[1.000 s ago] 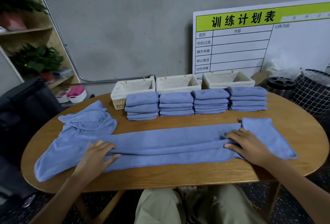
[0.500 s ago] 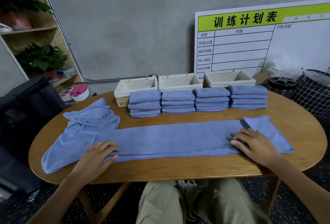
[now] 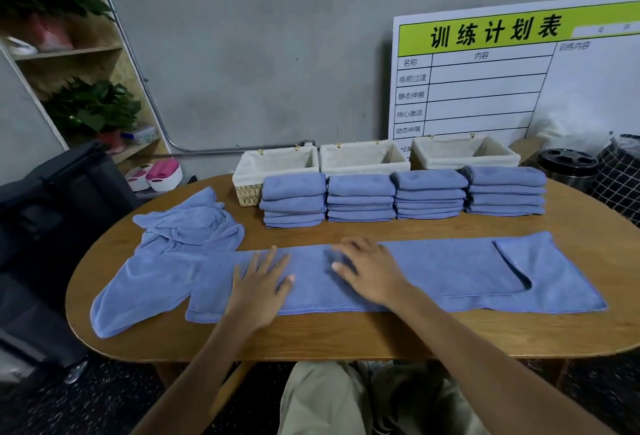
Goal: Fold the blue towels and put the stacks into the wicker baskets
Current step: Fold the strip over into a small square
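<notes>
I see my left hand (image 3: 258, 287) lying flat on the long towel (image 3: 433, 270), fingers straight and spread, palm down near the strip's left half. My right hand (image 3: 372, 270) rests flat just beside it to the right, fingers straight and pointing left, pressing the cloth; neither hand grips anything. The fingertips look slightly blurred.

The long towel stretches left to right across the near part of the desk (image 3: 346, 337), folded into a narrow band. At its right end a wider flap (image 3: 550, 275) sticks out past the band, with one corner turned over. At its left end the band meets a loose towel (image 3: 152, 278) that spreads toward the near left edge of the desk, and a crumpled towel (image 3: 190, 223) is heaped just beyond that.

Farther back, four stacks of folded towels stand in a row: first stack (image 3: 293, 200), second stack (image 3: 361, 198), third stack (image 3: 429, 195), fourth stack (image 3: 505, 191), each just beside the next. Behind them at the far edge sit three lined baskets: left basket (image 3: 249, 188), middle basket (image 3: 363, 157), right basket (image 3: 464, 152). I can see no towels in them from here.

A white board (image 3: 519, 78) with a green header leans on the wall behind the baskets. A shelf (image 3: 69, 50) with potted plants stands at far left.
</notes>
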A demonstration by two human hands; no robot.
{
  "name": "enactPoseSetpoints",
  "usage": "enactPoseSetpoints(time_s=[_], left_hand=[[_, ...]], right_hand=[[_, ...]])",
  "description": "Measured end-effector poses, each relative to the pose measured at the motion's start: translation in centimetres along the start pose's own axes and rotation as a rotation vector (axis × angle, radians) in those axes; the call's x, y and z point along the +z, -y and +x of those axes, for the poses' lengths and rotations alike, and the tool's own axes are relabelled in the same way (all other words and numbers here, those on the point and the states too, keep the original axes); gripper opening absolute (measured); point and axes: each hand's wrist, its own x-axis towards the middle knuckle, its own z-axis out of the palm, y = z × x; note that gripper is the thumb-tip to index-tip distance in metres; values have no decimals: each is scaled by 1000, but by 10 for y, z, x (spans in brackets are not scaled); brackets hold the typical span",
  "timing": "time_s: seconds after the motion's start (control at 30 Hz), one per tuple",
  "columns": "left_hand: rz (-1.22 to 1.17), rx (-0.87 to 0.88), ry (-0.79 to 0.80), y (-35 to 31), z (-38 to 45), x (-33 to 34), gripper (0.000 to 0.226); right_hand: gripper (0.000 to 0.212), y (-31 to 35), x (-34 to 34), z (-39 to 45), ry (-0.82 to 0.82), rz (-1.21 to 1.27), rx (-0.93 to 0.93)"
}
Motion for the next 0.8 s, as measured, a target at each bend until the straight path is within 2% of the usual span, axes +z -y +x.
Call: enactPoseSetpoints(time_s=[0.07, 0.13, 0.27, 0.33, 0.43, 0.53, 0.6, 0.7, 0.8], left_hand=[[24, -15, 48, 5, -5, 2, 85], [23, -15, 28, 18, -11, -1, 109], [1, 12, -11, 49, -21, -4, 115], [-44, 75, -24, 64, -22, -5, 109], [-221, 160, -54, 84, -26, -6, 87], [-499, 201, -92, 93, -38, -15, 49], [-547, 237, -190, 99, -44, -20, 28], [-498, 289, -188, 111, -56, -31, 45], [-485, 303, -189, 124, -62, -37, 38]], right_hand=[[92, 1, 19, -1, 154, -83, -4], [91, -1, 25, -3, 176, -89, 4], [88, -3, 27, -1, 182, -80, 27], [87, -1, 27, -2, 173, -91, 26], [85, -2, 25, -5, 110, -97, 23], [74, -2, 23, -8, -54, 11, -41], [59, -3, 24, -12, -167, 156, -184], [39, -1, 27, -19, -182, 248, -337], [35, 4, 33, -19, -141, 222, -405]])
